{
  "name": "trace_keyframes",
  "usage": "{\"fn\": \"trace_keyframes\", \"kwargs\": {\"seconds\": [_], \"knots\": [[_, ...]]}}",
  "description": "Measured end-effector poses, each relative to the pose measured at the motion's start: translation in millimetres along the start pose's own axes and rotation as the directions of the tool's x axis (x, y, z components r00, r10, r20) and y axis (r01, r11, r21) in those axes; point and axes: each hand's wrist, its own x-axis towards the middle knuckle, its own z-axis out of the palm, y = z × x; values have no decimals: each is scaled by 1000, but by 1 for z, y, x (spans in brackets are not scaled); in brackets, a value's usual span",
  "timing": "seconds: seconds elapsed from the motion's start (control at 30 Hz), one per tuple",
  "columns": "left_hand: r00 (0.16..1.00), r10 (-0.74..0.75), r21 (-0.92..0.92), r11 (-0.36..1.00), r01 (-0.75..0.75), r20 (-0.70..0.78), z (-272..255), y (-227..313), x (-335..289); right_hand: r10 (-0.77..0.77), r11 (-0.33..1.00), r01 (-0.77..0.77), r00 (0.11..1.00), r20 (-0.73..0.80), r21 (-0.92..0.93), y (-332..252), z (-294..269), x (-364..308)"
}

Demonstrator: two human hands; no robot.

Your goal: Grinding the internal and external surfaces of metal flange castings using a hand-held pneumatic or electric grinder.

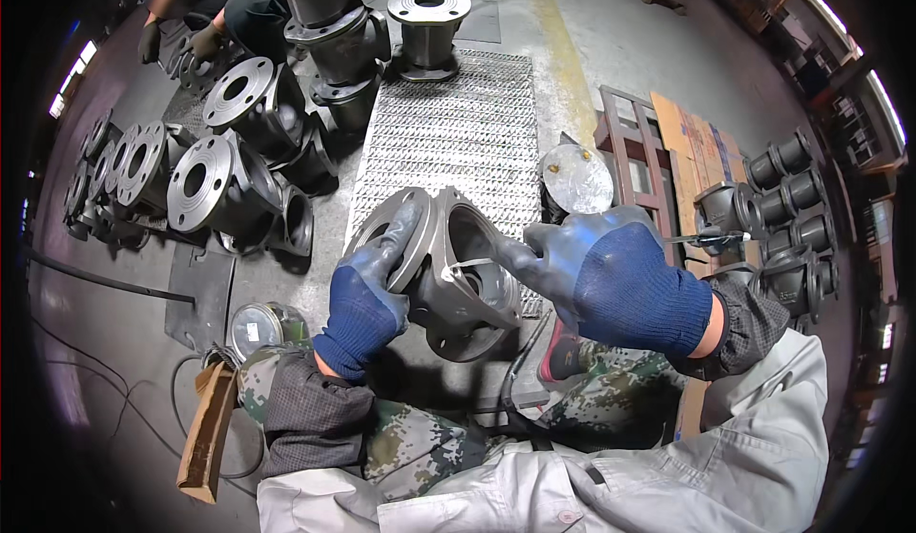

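Observation:
A dark grey cast-metal valve body (463,309) with flanges and a wide round opening stands tilted before me, between my knees. My left hand (372,280), in a blue and grey coated glove, is closed on its left flange (412,247), fingers lying along the metal. My right hand (587,266), gloved alike, reaches in from the right. Its index finger is stretched to the rim of the opening, thumb apart, the remaining fingers partly hidden. A thin pale strip (469,264) crosses the opening near that fingertip; I cannot tell what it is.
Many flanged castings (205,185) crowd the left, with stacked ones (339,51) ahead. A textured metal plate (458,123) lies beneath. Right are a round metal-topped object (577,178), a pallet (634,142), cardboard and castings (787,199). A can (267,328) and cables lie left. Another person's gloved hand (205,41) works far left.

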Motion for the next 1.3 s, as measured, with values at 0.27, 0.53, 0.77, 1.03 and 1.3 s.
{"fn": "trace_keyframes", "kwargs": {"seconds": [0.27,0.53,0.77,1.03,1.3], "knots": [[1000,-24,-19,1000,24,0,4,-5,-2,-14,994,11,1000,-27,-111,-9,-11,5],[999,-32,-1,999,32,-1,4,-3,-2,6,986,-10,1000,-20,-164,-13,-9,13],[999,-40,9,999,40,-1,3,-1,-1,-32,981,14,996,-87,-195,-16,-8,13],[996,-86,9,996,86,25,2,0,-2,81,988,-20,908,410,-151,-19,-18,15],[991,-122,-15,992,123,52,1,0,-3,3,989,30,976,216,-148,-20,-5,1]]}}
